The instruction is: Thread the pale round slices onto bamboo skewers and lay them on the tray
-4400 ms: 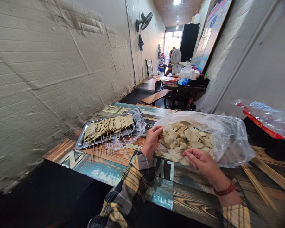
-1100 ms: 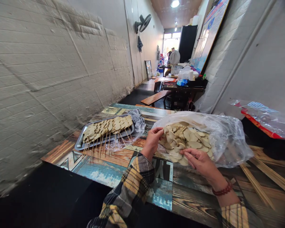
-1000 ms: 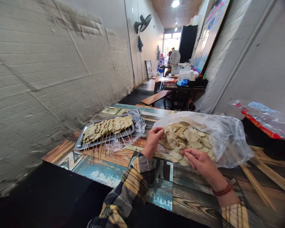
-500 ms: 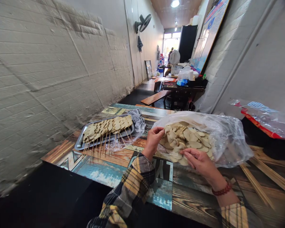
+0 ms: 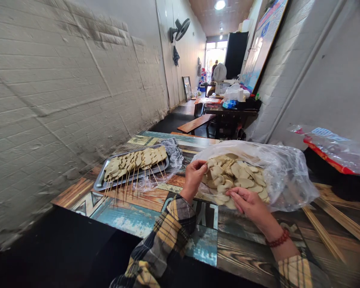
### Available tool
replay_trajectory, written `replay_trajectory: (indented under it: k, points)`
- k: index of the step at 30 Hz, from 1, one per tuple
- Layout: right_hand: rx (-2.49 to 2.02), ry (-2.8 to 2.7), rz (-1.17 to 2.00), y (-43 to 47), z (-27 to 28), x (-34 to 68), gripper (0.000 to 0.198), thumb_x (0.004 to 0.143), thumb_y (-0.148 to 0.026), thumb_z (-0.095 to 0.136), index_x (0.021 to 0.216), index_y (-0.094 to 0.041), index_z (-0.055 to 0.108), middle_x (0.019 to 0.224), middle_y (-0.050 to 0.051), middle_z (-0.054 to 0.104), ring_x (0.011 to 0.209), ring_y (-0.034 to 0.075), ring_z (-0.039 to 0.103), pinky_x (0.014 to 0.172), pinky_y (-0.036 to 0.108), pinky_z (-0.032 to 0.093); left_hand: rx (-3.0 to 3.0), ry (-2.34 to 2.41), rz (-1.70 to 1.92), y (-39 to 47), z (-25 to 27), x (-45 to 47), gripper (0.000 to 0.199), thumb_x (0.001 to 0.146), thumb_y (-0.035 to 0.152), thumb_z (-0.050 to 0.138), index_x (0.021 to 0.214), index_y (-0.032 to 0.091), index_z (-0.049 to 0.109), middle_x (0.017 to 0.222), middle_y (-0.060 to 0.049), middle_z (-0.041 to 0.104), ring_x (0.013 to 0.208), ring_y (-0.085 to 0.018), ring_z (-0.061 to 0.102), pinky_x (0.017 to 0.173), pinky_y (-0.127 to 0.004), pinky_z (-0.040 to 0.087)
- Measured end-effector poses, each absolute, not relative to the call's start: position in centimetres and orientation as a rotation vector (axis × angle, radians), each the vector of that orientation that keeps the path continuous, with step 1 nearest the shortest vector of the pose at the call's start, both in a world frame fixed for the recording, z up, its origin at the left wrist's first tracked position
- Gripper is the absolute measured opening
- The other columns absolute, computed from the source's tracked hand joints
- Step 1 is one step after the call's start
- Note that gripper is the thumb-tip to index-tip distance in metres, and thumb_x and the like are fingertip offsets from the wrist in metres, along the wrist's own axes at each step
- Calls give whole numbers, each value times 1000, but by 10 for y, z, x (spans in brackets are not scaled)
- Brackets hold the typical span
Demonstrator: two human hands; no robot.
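Observation:
A large heap of pale, thin, potato-like slices point(image 5: 246, 174) spills from a clear plastic bag point(image 5: 291, 176) on the table. My left hand point(image 5: 194, 178) is closed in a pinch on a slice at the heap's left side. Over the front of the heap, my right hand point(image 5: 249, 203) is closed too, thumb and fingertips together against the slices; what they grip is hidden. Several slices lie in a slanting row between the two hands. Left of them, a metal tray point(image 5: 99, 180) bears skewered slices point(image 5: 135, 162), their sticks jutting over its front edge.
Bundles of bare wooden skewers point(image 5: 324, 232) lie at the right of the patterned table point(image 5: 126, 218). A grey cloth point(image 5: 172, 150) sits beside the tray. A black container point(image 5: 348, 184) with plastic packaging stands far right. Behind are a bench point(image 5: 195, 124) and another loaded table.
My right hand has shifted very slightly left along the slices. My left hand keeps its pinch in nearly the same spot. The tray and bag stay put.

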State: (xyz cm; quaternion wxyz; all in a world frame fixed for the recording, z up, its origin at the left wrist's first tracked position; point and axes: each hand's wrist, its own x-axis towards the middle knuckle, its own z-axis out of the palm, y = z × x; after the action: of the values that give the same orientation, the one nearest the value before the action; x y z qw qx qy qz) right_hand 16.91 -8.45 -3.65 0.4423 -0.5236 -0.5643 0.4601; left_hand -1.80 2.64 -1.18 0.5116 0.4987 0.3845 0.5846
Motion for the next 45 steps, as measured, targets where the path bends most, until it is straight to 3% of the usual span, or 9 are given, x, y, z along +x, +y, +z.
replay_trajectory:
  k: [14,24,31,37,45]
  points:
    - [-1277,-1384,1137,-83,-38,169,52,86,-67,62,92,-16,71,44,-9,43,41,10,35,45,27,27,1222,932,1391,28,-13,-19,15,65,28,74,75,16,76,72,-2,69,65,-12,56,65,-25,43]
    - [-1257,-1344,1163,-84,-33,167,54,84,-70,64,90,-16,70,45,-9,39,42,10,32,47,27,22,999,878,1211,31,-12,-23,27,52,35,82,68,16,73,61,1,59,55,-8,40,54,-25,27]
    - [-1270,-1331,1192,-86,-26,165,57,82,-71,65,92,-15,69,45,-9,39,43,9,30,48,27,21,923,811,1209,30,-13,-21,36,54,43,88,71,16,72,66,1,59,60,-9,45,58,-24,32]
    - [-1265,-1313,1224,-86,-28,163,51,83,-68,64,91,-19,69,43,-9,38,41,10,28,44,27,20,898,788,1191,26,-9,-20,49,45,49,94,68,15,67,63,3,55,58,-8,43,56,-22,32]
    - [-1268,-1341,1218,-86,-28,162,49,85,-66,63,90,-18,68,45,-9,39,42,10,29,45,27,20,981,818,1177,26,-7,-24,48,46,50,93,63,15,66,59,3,54,55,-7,41,55,-23,32]
